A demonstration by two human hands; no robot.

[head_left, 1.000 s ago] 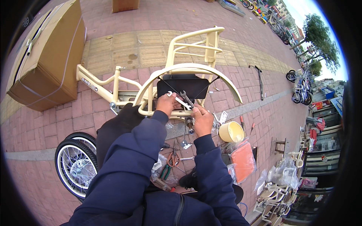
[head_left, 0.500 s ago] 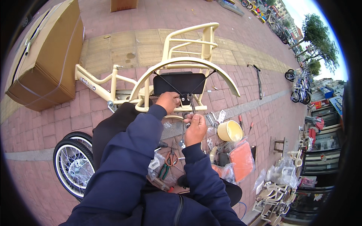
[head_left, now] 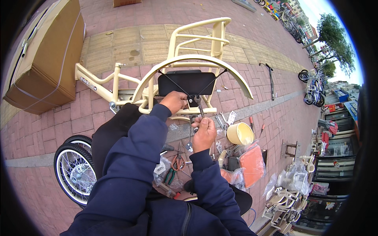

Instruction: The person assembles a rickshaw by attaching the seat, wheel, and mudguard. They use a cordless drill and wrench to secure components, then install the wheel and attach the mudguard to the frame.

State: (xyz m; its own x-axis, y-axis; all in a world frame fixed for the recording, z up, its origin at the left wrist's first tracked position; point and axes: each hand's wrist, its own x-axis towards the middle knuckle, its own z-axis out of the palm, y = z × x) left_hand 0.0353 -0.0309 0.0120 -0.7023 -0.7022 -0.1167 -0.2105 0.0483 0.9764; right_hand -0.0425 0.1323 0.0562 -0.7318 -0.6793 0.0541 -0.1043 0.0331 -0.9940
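A cream tricycle frame [head_left: 103, 91] lies on the paving in front of me, with a curved cream fender [head_left: 238, 77] standing over its rear part. Thin black stays run from the fender down to a small bracket with a bolt [head_left: 190, 101], below a black panel [head_left: 181, 84]. My left hand [head_left: 175, 102] is closed at the bracket's left side; what its fingertips pinch is hidden. In my right hand [head_left: 204, 134] is a metal open-end wrench [head_left: 201, 107], its upper jaw at the right side of the bracket where the stays meet.
Spoked wheels [head_left: 75, 173] lie at lower left, below a large cardboard box [head_left: 43, 67]. Right of my hands are a cream basket [head_left: 240, 133] and an orange wrapped piece [head_left: 252, 167]. Pliers [head_left: 178, 163] and loose tools lie between my arms. Farther right are cream parts [head_left: 285, 208].
The wrench has turned slightly, its jaw now tilting more to the left. Both hands stay at the bracket, and the whole view has shifted a little.
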